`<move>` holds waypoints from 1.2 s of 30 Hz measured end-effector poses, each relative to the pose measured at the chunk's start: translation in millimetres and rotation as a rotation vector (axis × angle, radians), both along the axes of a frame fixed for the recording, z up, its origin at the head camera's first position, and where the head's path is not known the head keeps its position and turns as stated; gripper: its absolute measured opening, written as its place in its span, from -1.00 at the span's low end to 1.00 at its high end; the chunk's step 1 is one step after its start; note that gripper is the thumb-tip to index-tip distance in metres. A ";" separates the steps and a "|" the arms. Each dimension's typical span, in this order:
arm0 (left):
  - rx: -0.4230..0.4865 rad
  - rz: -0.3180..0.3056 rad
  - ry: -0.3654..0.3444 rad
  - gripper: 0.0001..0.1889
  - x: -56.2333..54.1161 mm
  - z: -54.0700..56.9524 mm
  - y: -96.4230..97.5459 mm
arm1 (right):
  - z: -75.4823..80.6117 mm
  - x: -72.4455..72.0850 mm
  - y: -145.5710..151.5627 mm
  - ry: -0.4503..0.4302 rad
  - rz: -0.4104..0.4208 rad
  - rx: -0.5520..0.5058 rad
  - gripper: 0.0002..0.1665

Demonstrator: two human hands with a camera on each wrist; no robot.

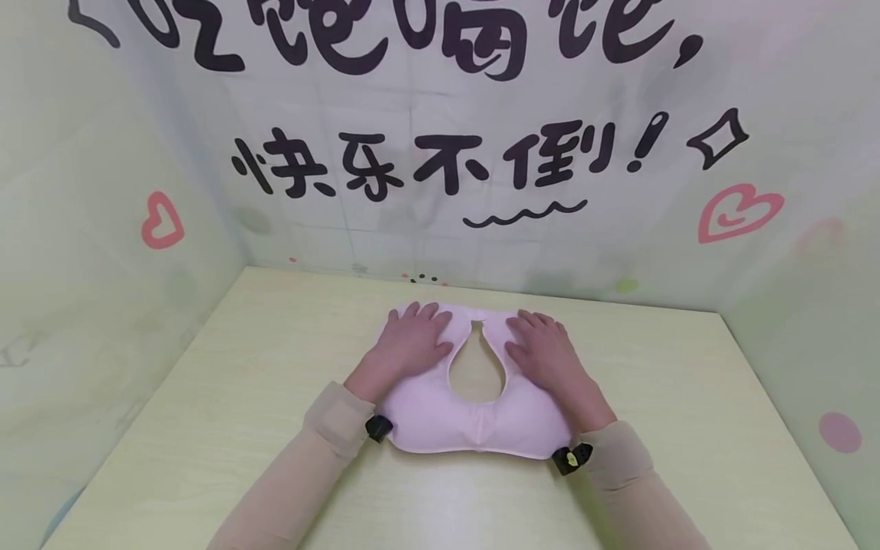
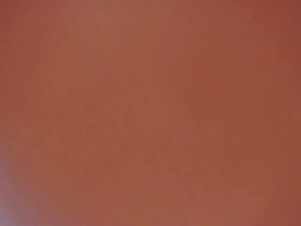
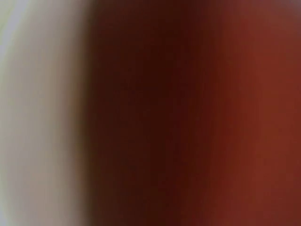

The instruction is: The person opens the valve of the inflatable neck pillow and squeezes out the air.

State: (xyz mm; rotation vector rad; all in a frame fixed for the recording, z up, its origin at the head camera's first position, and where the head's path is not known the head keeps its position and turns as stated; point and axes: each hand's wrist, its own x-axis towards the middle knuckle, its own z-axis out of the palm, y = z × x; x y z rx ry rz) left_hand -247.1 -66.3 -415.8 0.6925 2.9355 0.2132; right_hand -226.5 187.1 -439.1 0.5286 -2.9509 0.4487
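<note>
A pink bra lies spread flat on the pale wood-grain table, its padded cups towards me and a teardrop-shaped gap at its middle. On its upper left part rests my left hand, fingers spread and pointing away. My right hand lies on the upper right part in much the same way, thumb towards the gap. Both palms face down and hide the cloth beneath. The wrist views are filled by blurred skin tones, with a pale strip at the left of the right wrist view.
A whitish printed backdrop with large dark lettering rises behind the table, and similar panels stand at the left and right. Beige sleeves cover both forearms. Small black devices sit at the wrists, overlapping the bra's lower corners in the head view.
</note>
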 end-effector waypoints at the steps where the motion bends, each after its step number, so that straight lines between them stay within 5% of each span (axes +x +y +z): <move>1: 0.000 0.001 0.000 -0.39 0.4 0.2 0.0 | -0.5 0.1 0.0 -0.005 0.001 0.002 -0.49; 9: 0.006 0.000 0.004 -0.40 1.7 0.6 0.0 | -2.6 0.3 -1.1 -0.031 -0.006 0.014 -0.45; 19: 0.046 -0.021 0.110 -0.48 3.7 3.6 -6.6 | 3.0 4.5 -0.1 0.033 0.000 0.003 -0.47; 30: 0.077 -0.025 0.146 -0.49 13.7 14.5 -12.5 | 12.7 14.2 0.2 0.092 0.008 -0.034 -0.49; 36: 0.093 -0.054 0.150 -0.49 18.1 5.5 -15.9 | 11.6 17.9 -1.2 0.058 0.004 -0.024 -0.47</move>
